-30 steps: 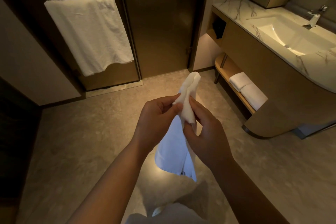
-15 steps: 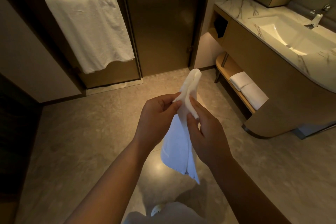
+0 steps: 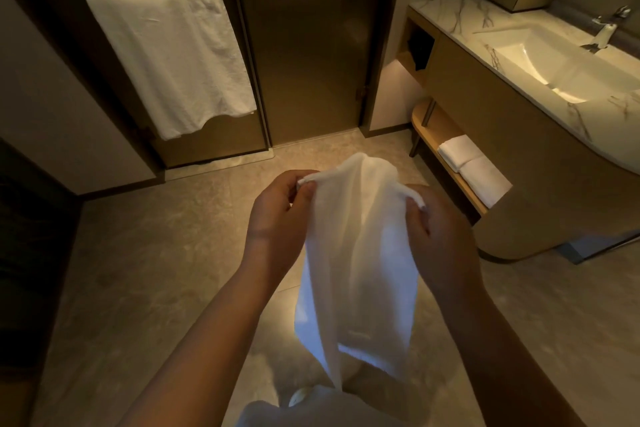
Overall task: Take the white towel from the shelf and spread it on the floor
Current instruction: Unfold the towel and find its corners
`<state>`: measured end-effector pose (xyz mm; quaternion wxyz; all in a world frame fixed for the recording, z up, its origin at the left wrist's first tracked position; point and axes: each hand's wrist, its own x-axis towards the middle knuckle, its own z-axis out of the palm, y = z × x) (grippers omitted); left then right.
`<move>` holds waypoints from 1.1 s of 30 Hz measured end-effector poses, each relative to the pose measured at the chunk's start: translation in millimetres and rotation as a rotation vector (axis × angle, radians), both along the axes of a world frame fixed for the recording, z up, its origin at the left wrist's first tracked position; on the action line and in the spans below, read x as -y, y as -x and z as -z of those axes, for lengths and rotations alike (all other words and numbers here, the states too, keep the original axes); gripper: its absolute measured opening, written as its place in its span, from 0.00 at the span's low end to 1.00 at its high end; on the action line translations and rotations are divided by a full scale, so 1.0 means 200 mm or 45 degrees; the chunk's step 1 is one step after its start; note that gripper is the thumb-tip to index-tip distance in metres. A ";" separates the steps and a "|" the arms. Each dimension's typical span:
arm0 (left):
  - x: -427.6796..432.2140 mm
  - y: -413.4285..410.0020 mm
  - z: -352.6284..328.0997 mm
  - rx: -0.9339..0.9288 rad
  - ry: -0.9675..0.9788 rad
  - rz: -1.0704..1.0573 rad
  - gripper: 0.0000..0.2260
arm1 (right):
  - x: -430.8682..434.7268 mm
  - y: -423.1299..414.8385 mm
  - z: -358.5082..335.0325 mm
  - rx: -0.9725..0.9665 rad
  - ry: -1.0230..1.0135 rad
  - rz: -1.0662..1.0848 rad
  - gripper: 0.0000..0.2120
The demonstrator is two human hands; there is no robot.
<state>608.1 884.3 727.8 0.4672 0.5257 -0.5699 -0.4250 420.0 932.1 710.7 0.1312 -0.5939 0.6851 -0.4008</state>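
Towel (image 3: 360, 253) hangs above floor (image 3: 156, 270), top corners pinched by left hand (image 3: 277, 218) and right hand (image 3: 440, 236) — partly opened. Risk: shallow pinch slips, cloth lands bunched — or folds persist.

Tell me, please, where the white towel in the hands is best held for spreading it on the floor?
Probably at the two top corners, from either side, as the left hand and right hand pinch them now: the white towel hangs freely below.

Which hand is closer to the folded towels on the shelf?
Right. The right hand is just left of the folded towels; the left hand sits farther left, beyond the held towel.
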 end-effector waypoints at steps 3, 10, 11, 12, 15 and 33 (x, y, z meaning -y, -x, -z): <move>-0.01 -0.01 -0.01 0.019 0.013 0.022 0.08 | 0.00 0.05 0.01 -0.075 -0.048 0.034 0.12; -0.04 0.01 -0.05 0.111 0.084 0.091 0.10 | -0.01 0.09 0.09 -0.147 -0.232 0.101 0.14; -0.04 0.01 -0.06 0.129 0.099 0.107 0.10 | -0.01 0.09 0.10 -0.154 -0.243 0.106 0.14; -0.05 0.01 -0.06 0.154 0.118 0.123 0.11 | -0.01 0.09 0.11 -0.156 -0.244 0.107 0.14; -0.06 0.02 -0.07 0.205 0.148 0.159 0.11 | 0.00 0.07 0.10 -0.150 -0.173 0.048 0.12; -0.11 0.01 -0.06 0.220 0.153 0.202 0.08 | 0.05 -0.13 0.03 0.223 0.003 -0.399 0.05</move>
